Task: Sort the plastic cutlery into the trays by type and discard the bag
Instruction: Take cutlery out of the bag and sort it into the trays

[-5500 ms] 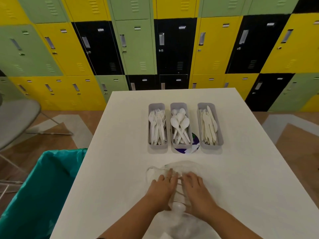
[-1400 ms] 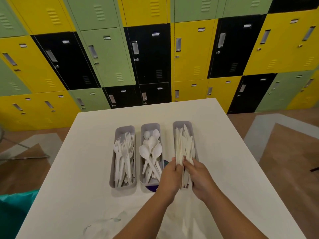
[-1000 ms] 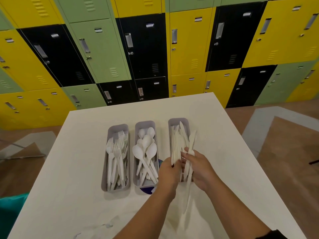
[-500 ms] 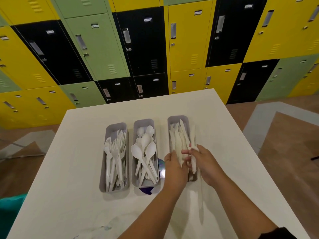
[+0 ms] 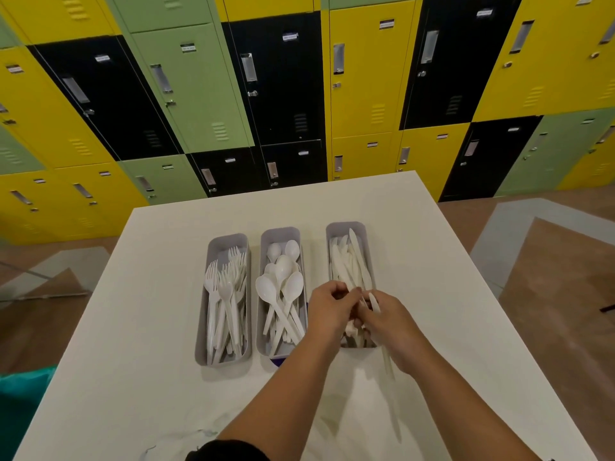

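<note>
Both hands lower over knife tray (image 5: 346, 227), left hand (image 5: 329, 311) and right hand (image 5: 387, 324) pinching knives (image 5: 352, 264), beside spoon tray (image 5: 279, 232).

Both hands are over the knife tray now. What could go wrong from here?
The right hand pinches one knife whose handle hangs past the knife tray's near end; released there, it might land on the table.

The left hand works beside the heaped spoons and could knock them.

The clear bag lies near the table edge, not yet discarded.
</note>
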{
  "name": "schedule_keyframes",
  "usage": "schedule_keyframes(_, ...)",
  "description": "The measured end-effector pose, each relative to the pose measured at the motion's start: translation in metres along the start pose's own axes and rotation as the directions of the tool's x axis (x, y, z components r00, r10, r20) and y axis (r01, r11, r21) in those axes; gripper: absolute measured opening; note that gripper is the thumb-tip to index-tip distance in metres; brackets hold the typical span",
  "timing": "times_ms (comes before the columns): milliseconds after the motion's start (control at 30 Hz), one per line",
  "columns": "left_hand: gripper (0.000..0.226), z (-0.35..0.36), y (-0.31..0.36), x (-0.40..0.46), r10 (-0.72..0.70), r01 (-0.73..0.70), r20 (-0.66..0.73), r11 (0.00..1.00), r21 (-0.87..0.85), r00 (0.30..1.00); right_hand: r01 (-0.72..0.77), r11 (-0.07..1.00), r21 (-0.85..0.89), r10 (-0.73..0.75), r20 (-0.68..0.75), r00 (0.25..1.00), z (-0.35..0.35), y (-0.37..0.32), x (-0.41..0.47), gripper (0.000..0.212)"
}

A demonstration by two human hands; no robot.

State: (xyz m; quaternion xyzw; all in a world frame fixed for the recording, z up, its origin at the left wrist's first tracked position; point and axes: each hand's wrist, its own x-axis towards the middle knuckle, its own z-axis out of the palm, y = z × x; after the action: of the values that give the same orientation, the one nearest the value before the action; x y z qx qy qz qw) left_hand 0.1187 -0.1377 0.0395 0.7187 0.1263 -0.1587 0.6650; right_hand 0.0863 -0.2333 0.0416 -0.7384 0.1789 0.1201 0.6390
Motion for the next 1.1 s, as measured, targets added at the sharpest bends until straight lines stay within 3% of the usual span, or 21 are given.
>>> schedule_keyframes(167,0.026,-0.01,0.003,0.006,-0.089,0.087,0.052,0.996,0.024,0.995,-0.095,0.96,0.262,0.049,0.177,0.983,-0.01,-0.005,-0.007,0.031)
schedule_keyframes(400,0.022,-0.011,0.006,0.013,-0.061,0.059,0.044,0.997,0.044,0.997,-0.155,0.982,0.104,0.134,0.187,0.973,-0.01,-0.004,-0.004,0.038)
schedule_keyframes(500,0.021,-0.014,0.004,0.02,-0.024,0.022,0.036,0.997,0.075,0.999,-0.157,0.987,0.017,0.153,0.131,0.979,-0.013,-0.002,0.0,0.04)
schedule_keyframes(633,0.017,-0.012,0.004,0.024,0.026,-0.035,0.059,0.988,0.152,0.998,-0.071,0.994,-0.082,0.074,0.033,0.997,-0.014,-0.003,0.01,0.029)
schedule_keyframes(733,0.016,-0.005,0.002,0.025,0.042,-0.05,0.049,0.982,0.182,0.998,-0.065,0.996,-0.054,0.06,-0.083,0.995,-0.011,-0.005,0.013,0.02)
schedule_keyframes(833,0.02,0.0,0.003,0.024,0.154,-0.166,0.063,0.886,0.434,0.986,-0.028,1.0,0.012,0.03,-0.187,0.982,-0.011,-0.004,0.015,0.017)
schedule_keyframes(900,0.034,0.0,0.004,0.022,0.213,-0.224,0.08,0.835,0.503,0.974,0.003,1.0,0.024,0.002,-0.194,0.981,-0.011,-0.003,0.016,0.017)
schedule_keyframes(1000,0.023,0.003,0.007,0.02,0.2,-0.229,0.115,0.9,0.371,0.973,0.029,0.999,-0.046,-0.035,-0.144,0.989,-0.01,-0.005,0.017,0.019)
schedule_keyframes(1100,0.027,0.001,0.008,0.021,0.145,-0.16,0.082,0.956,0.244,0.986,0.035,0.995,-0.092,-0.036,-0.01,0.999,-0.004,-0.011,0.014,0.024)
